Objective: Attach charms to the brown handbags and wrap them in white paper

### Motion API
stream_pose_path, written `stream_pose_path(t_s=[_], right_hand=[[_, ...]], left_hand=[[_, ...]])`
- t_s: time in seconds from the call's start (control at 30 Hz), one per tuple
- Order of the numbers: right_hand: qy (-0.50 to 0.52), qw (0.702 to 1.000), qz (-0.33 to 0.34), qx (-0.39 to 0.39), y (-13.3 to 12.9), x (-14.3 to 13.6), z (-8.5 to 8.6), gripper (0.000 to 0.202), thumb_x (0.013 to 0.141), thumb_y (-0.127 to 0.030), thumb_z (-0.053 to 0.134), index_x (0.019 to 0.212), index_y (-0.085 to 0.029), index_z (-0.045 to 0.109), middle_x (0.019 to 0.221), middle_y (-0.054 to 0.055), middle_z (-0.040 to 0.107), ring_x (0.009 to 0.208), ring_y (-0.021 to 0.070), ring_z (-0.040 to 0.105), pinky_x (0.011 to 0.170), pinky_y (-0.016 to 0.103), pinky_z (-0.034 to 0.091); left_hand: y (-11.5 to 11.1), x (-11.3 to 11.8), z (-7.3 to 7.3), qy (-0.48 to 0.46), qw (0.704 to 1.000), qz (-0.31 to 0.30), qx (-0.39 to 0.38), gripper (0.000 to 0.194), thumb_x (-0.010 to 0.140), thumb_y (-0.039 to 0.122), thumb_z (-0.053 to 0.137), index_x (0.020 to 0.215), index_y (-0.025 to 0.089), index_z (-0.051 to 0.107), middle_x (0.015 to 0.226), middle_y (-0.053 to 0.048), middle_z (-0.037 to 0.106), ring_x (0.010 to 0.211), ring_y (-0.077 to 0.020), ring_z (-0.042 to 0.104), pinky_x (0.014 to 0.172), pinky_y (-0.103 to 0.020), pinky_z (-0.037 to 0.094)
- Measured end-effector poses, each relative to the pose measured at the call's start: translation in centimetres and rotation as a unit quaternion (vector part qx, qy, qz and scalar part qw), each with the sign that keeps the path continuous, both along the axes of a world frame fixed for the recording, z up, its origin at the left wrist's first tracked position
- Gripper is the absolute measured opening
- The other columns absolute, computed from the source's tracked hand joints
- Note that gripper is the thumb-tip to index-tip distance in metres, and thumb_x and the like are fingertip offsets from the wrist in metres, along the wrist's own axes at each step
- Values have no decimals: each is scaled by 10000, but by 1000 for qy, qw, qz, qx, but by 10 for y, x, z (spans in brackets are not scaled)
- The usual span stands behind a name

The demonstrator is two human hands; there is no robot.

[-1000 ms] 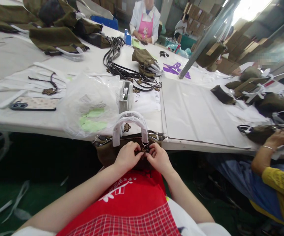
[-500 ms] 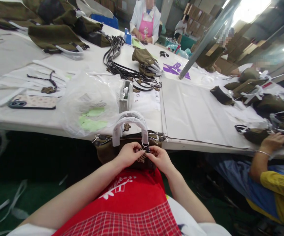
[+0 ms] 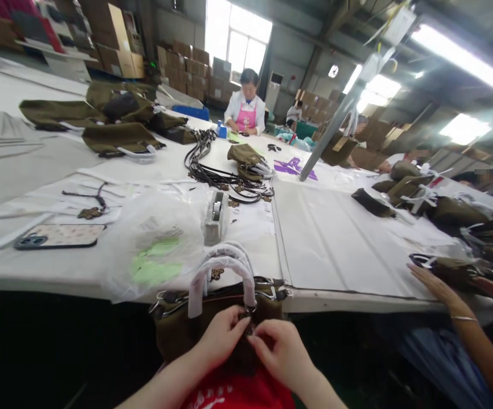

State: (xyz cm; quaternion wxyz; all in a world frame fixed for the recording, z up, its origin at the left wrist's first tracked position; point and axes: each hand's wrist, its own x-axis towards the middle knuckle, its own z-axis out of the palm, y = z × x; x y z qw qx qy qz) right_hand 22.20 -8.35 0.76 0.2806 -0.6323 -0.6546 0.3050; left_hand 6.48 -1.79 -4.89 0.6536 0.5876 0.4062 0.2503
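An olive-brown handbag leans upright against the table edge in front of me. Its handles are wrapped in white film and arch above the open top. Just under the right-hand handle ring, my left hand is closed in a pinch on the dark cord of a charm. The thumb and fingers of my right hand pinch at the same cord, close beside the left fingertips. My fingers hide most of the charm. Behind the handles lies a small leopard-print charm.
A clear plastic bag with green slips, a tape dispenser and a phone lie beyond the handbag. Farther back are dark straps and olive bags. A metal post rises from the table. A co-worker's hand is at right.
The view has tilted up, so the table and handbag sit lower in it. My hands stay at the handle ring; the leopard-print charm between them is now mostly hidden. The co-worker's hand at right has shifted.
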Motion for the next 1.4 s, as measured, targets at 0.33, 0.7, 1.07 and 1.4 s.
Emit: stream_pose_path(t_s=[0.33, 0.7, 1.07, 1.4], right_hand=[[-51, 986, -156, 33, 200, 65, 10, 257, 787, -345, 663, 995, -193, 657, 912, 34, 703, 674, 144, 609, 714, 269, 459], [69, 982, -170, -36, 299, 52, -30, 269, 838, -383, 568, 732, -158, 670, 516, -33, 554, 497, 108, 519, 459, 188, 399], [107, 963, -240, -64, 307, 75, -13, 240, 954, -340, 547, 944, -121, 645, 714, -6, 630, 538, 85, 583, 508, 211, 521], [53, 971, -230, -38, 266, 108, -11, 307, 824, -263, 661, 541, -169, 589, 788, 95, 692, 976, 236, 642, 749, 273, 516]], left_hand=[[6, 5, -24, -8, 998, 40, -56, 285, 719, 359, 594, 876, 128, 650, 811, -80, 725, 788, -249, 675, 706, -341, 511], [9, 8, -21, 1, 995, 53, -83, 269, 676, 345, 585, 825, 128, 636, 689, -34, 657, 680, -215, 623, 608, -303, 446], [6, 5, -11, 39, 998, 39, -22, 251, 739, 339, 545, 849, 138, 647, 749, -41, 680, 711, -205, 619, 635, -290, 444], [-1, -11, 20, 210, 968, -12, 135, 240, 849, 365, 512, 837, 190, 675, 874, -74, 727, 821, -240, 653, 667, -291, 398]])
